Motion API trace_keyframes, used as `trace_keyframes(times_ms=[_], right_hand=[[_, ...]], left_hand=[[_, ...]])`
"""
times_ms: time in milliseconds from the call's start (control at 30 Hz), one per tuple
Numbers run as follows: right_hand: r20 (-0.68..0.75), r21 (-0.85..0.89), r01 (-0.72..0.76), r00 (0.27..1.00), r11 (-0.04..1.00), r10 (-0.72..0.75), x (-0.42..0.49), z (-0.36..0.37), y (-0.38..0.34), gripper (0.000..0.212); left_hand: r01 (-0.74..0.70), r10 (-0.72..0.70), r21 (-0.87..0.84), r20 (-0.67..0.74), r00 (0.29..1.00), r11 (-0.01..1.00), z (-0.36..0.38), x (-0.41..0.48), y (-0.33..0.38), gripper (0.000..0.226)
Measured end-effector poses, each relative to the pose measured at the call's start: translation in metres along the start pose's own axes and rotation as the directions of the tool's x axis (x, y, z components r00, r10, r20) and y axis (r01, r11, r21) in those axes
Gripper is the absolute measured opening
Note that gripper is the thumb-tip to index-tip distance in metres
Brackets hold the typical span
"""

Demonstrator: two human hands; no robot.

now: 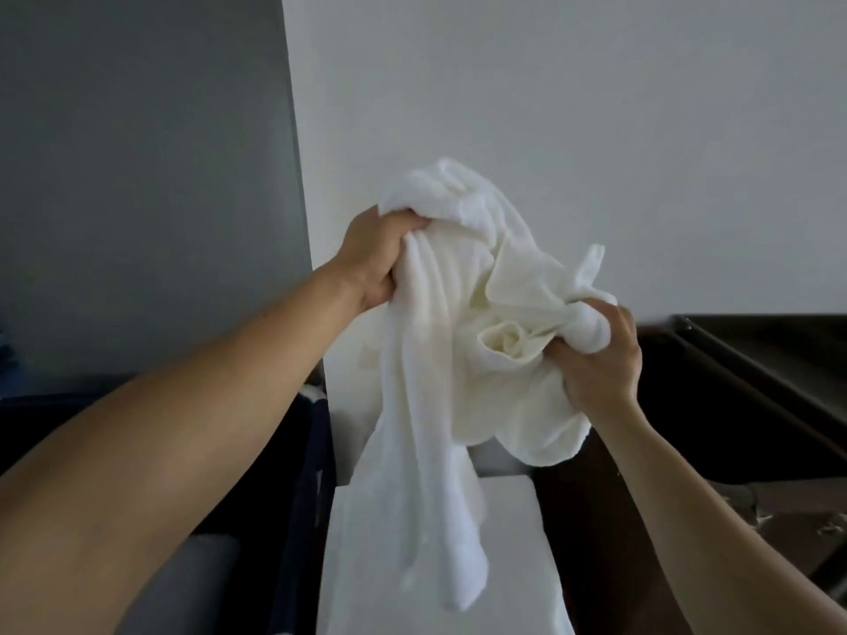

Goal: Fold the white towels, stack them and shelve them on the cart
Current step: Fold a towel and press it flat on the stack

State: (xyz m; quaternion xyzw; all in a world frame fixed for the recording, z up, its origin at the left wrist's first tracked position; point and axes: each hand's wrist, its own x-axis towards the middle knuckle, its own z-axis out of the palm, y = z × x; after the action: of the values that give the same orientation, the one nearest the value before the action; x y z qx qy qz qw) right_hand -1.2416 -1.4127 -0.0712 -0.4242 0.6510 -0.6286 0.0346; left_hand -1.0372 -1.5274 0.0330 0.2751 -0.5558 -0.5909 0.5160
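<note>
A crumpled white towel (463, 323) hangs in the air in front of me, bunched at the top with a long tail drooping down. My left hand (376, 258) grips its upper left part in a fist. Lower and to the right, my right hand (596, 364) clutches another bunched part of the same towel. The towel's hanging end dangles over a white flat surface (518, 556) below. No cart is clearly identifiable in this view.
A white wall (550, 107) rises straight ahead, with a grey wall (137, 176) to the left. Dark wooden furniture (756, 382) stands at the right. A dark blue object (311, 474) sits left of the white surface.
</note>
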Motion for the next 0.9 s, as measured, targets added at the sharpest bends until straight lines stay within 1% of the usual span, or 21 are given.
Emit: trace_keyframes(times_ms=[33, 100, 133, 200, 267, 333, 400, 467, 533, 600, 633, 667, 700, 767, 800, 833, 867, 900], right_hand=[[0.003, 0.014, 0.018, 1.0, 1.0, -0.018, 0.008, -0.005, 0.001, 0.048], [0.04, 0.021, 0.031, 0.999, 0.999, -0.032, 0.02, -0.014, 0.005, 0.046], [0.078, 0.016, 0.024, 0.997, 1.0, -0.026, 0.023, -0.016, 0.011, 0.045], [0.163, 0.012, -0.004, 0.987, 1.0, 0.002, 0.024, -0.014, 0.028, 0.046], [0.234, -0.016, -0.021, 0.972, 1.0, 0.024, 0.018, -0.006, 0.052, 0.048], [0.344, -0.07, -0.012, 0.938, 0.997, 0.036, 0.008, 0.005, 0.078, 0.054], [0.494, -0.107, -0.034, 0.865, 0.994, 0.083, -0.004, 0.021, 0.102, 0.058], [0.571, -0.155, -0.063, 0.809, 0.986, 0.141, -0.015, 0.036, 0.126, 0.046], [0.56, -0.247, -0.09, 0.799, 0.965, 0.219, -0.027, 0.046, 0.15, 0.033], [0.473, -0.329, -0.131, 0.834, 0.935, 0.284, -0.033, 0.047, 0.167, 0.026], [0.421, -0.337, -0.157, 0.857, 0.928, 0.298, -0.033, 0.046, 0.17, 0.024], [0.374, -0.326, -0.175, 0.879, 0.929, 0.297, -0.031, 0.044, 0.17, 0.022], [0.343, -0.295, -0.176, 0.898, 0.939, 0.276, -0.027, 0.043, 0.164, 0.022], [0.327, -0.195, -0.149, 0.922, 0.969, 0.208, -0.013, 0.044, 0.139, 0.024], [0.323, -0.131, -0.135, 0.931, 0.982, 0.171, -0.006, 0.045, 0.123, 0.026], [0.306, -0.058, -0.126, 0.942, 0.99, 0.138, 0.001, 0.045, 0.106, 0.028], [0.268, 0.023, -0.123, 0.957, 0.992, 0.113, 0.008, 0.046, 0.09, 0.029], [0.22, 0.097, -0.122, 0.971, 0.988, 0.099, 0.015, 0.045, 0.077, 0.03]], left_hand=[[0.003, -0.003, 0.003, -0.022, 1.0, 1.0, 0.006, 0.003, 0.002, 0.014], [0.067, -0.064, 0.025, -0.094, 0.994, 0.997, 0.007, 0.01, -0.008, 0.014], [0.121, -0.115, 0.038, -0.13, 0.985, 0.992, 0.003, 0.013, -0.019, 0.017], [0.251, -0.236, 0.056, -0.192, 0.953, 0.966, -0.015, 0.016, -0.052, 0.031], [0.383, -0.344, 0.107, -0.271, 0.899, 0.918, -0.035, 0.01, -0.092, 0.039], [0.495, -0.414, 0.161, -0.365, 0.834, 0.854, -0.056, -0.01, -0.131, 0.03], [0.602, -0.471, 0.262, -0.424, 0.774, 0.754, -0.082, -0.036, -0.175, 0.025], [0.677, -0.52, 0.428, -0.435, 0.735, 0.598, -0.109, -0.064, -0.215, 0.026], [0.678, -0.581, 0.597, -0.393, 0.713, 0.429, -0.128, -0.091, -0.243, 0.018], [0.63, -0.59, 0.719, -0.382, 0.712, 0.294, -0.146, -0.109, -0.263, 0.023], [0.622, -0.568, 0.74, -0.405, 0.716, 0.256, -0.152, -0.115, -0.267, 0.027], [0.631, -0.545, 0.736, -0.433, 0.718, 0.248, -0.157, -0.118, -0.267, 0.029], [0.646, -0.514, 0.716, -0.463, 0.722, 0.264, -0.16, -0.117, -0.265, 0.027], [0.65, -0.459, 0.683, -0.485, 0.745, 0.333, -0.159, -0.108, -0.257, 0.021], [0.635, -0.458, 0.684, -0.465, 0.758, 0.358, -0.157, -0.101, -0.253, 0.02], [0.618, -0.49, 0.698, -0.421, 0.763, 0.363, -0.151, -0.095, -0.247, 0.019], [0.6, -0.549, 0.726, -0.366, 0.751, 0.336, -0.145, -0.091, -0.241, 0.02], [0.554, -0.618, 0.794, -0.308, 0.723, 0.252, -0.139, -0.088, -0.236, 0.025]])
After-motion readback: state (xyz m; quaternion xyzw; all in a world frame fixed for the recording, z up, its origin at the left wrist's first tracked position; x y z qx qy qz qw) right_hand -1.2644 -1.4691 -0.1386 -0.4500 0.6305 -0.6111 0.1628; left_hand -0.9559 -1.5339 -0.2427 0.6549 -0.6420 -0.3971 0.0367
